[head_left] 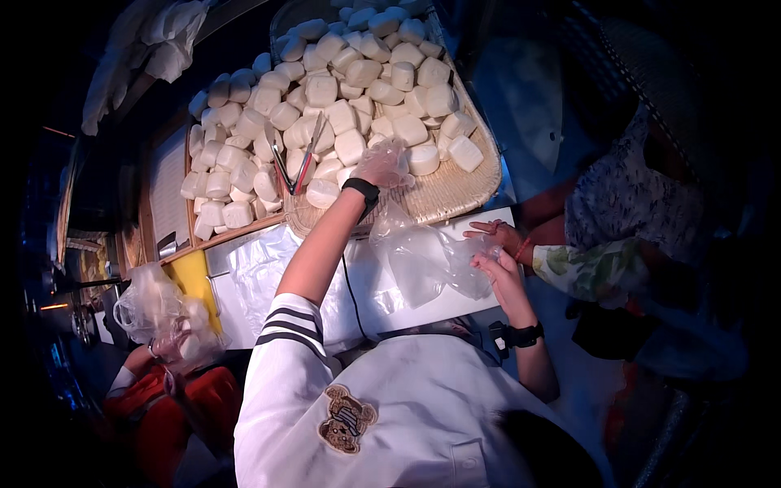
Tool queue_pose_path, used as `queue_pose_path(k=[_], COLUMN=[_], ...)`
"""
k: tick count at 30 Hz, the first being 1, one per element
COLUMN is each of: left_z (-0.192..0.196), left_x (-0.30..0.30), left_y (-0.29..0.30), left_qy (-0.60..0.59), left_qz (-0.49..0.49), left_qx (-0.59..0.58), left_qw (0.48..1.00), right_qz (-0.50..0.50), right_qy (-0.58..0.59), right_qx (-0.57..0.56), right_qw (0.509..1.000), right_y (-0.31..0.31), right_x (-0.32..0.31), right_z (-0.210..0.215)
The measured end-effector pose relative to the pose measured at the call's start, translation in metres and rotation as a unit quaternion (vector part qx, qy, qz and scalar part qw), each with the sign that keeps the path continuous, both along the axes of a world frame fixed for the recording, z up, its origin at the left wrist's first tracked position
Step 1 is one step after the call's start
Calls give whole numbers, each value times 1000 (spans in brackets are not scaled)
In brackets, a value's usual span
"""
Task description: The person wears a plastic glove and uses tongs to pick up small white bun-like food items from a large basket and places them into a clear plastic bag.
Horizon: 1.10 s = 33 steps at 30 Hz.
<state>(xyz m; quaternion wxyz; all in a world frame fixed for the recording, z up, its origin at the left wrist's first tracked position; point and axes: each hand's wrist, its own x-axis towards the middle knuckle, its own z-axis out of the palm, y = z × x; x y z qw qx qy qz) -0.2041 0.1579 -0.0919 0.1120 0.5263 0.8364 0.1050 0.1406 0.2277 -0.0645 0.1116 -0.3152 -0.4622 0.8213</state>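
- L hand (381, 165), inside a thin clear plastic glove, arm stretched fwd over the round woven tray (455, 193); fingers curled down among the white buns (351, 146) at the tray's near edge. Can't tell if it's clamped on one or just touching.
- R hand (498, 268) grips the rim of a clear plastic bag (423, 260), fingers closed on the film; bag hangs open and slack over the white bench (439, 305) near its R edge, just below the woven tray.
- Both wrists w/ black bands; L sleeve white w/ dark stripes.
- Metal tongs w/ red tips (294, 163) lie on the buns, L part of the tray, just L of the L hand.
- 2nd batch of white buns in a wooden tray (213, 236) at far-L of bench, touching the woven tray's side.
- Sheet of clear plastic film (260, 272) lies crumpled on the bench, L of the forearm.
- Another person's hand (498, 234) rests on the bench's R edge, just above the R hand; floral sleeve (594, 272) behind it.
- Lower L: third person in red holds a bagged bundle (163, 313), well apart from the bench.
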Motion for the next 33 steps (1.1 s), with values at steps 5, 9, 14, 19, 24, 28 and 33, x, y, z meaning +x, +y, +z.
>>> queue_pose_path(k=[5,9,14,19,24,28,33], left_z=[-58,-32,-5,-47,-75,-81,-68], left_x=[-18,-42,-47,-59,-49,-33,-11], left_y=[29,22,54,95,93,102,113], left_qy=[178,58,-345,-441,-688,-579,-475], left_qz=[-41,-114,153,201,219,255,376], left_qx=[-108,-88,156,173,300,366,368], left_qw=[977,988,913,858,623,682,705], right_qz=[-46,-73,-95,-94,-93,-121,-106], right_qy=[-22,-30,-34,-27,10,32,73], right_qx=[-17,-30,-46,-67,-72,-121,-120], right_qw=[999,996,994,993,993,985,984], right_y=[-1,6,13,15,20,19,15], right_x=[0,1,3,-8,-15,-19,-23], right_z=[-7,-12,-16,-1,15,13,31])
